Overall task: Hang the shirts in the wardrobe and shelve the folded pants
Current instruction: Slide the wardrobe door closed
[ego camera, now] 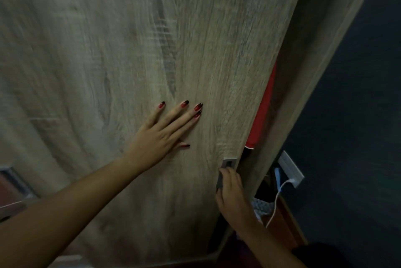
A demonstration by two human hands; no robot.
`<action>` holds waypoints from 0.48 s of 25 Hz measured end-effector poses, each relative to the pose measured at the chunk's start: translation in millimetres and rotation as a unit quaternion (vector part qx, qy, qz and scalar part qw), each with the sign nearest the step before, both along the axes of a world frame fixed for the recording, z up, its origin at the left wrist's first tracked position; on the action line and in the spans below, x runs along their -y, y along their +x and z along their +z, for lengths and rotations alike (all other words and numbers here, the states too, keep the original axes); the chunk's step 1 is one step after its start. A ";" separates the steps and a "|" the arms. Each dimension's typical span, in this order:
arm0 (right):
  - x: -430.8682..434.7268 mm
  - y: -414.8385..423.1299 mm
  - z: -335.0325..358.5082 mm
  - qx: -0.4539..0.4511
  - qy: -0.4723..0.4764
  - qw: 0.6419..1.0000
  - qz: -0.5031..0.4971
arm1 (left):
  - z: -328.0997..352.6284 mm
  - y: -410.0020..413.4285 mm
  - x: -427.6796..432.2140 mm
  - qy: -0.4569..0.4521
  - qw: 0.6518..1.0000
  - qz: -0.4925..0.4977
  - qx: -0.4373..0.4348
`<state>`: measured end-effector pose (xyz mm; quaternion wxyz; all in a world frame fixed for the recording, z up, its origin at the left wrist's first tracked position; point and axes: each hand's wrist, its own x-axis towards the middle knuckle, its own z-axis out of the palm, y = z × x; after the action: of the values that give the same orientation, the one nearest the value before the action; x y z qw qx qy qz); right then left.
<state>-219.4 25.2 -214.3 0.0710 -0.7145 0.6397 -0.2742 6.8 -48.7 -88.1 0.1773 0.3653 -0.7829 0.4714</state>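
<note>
A tall wood-grain sliding wardrobe door (130, 50) fills most of the view. My left hand (165, 131) lies flat on the door panel with fingers spread and straight. My right hand (230, 191) grips the recessed metal handle (229, 162) near the door's right edge, fingers curled into it. A narrow gap shows between the door edge and the wardrobe side panel (303, 85). In that gap hangs a red garment (262, 115) with a white hem trim. No folded pants are visible.
A dark blue wall (358, 115) stands to the right of the wardrobe. A white socket block (291, 170) on it holds a white cable (275, 204) hanging down. Patterned fabric (261, 207) shows low in the gap. Another metal handle (13, 180) sits at the far left.
</note>
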 end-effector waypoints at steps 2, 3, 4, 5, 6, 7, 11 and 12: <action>0.9 -15.6 -0.4 0.002 0.005 1.000 -0.014 | 0.1 -16.6 0.6 -0.002 1.000 -0.004 0.008; 1.2 -22.6 -0.6 -0.001 0.000 1.000 -0.019 | 1.2 -24.5 0.4 -0.004 1.000 -0.004 0.010; 1.2 -28.1 -1.1 -0.006 0.002 1.000 -0.023 | 2.1 -30.8 0.6 -0.007 1.000 -0.003 0.012; 1.6 -33.5 -1.6 -0.011 -0.002 1.000 -0.026 | 3.1 -36.4 0.5 -0.011 1.000 -0.001 0.015; 1.8 -38.3 -0.8 -0.015 -0.003 0.999 -0.028 | 3.4 -41.4 0.1 -0.015 1.000 0.002 0.019; 2.9 -42.4 -1.6 -0.017 -0.005 0.999 -0.028 | 3.2 -45.0 -0.4 -0.018 1.000 0.004 0.020; 8.6 -56.1 -4.5 -0.020 -0.013 1.000 -0.020 | 1.7 -50.2 -1.3 -0.009 1.000 0.006 0.017; 10.1 -58.5 -7.8 -0.037 -0.017 0.999 -0.024 | 2.1 -51.7 -2.1 -0.004 1.000 0.009 0.015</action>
<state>-278.0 15.1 -222.1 0.0285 -0.7101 0.6538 -0.2598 -45.0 -46.6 -86.0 0.1626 0.3641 -0.7802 0.4820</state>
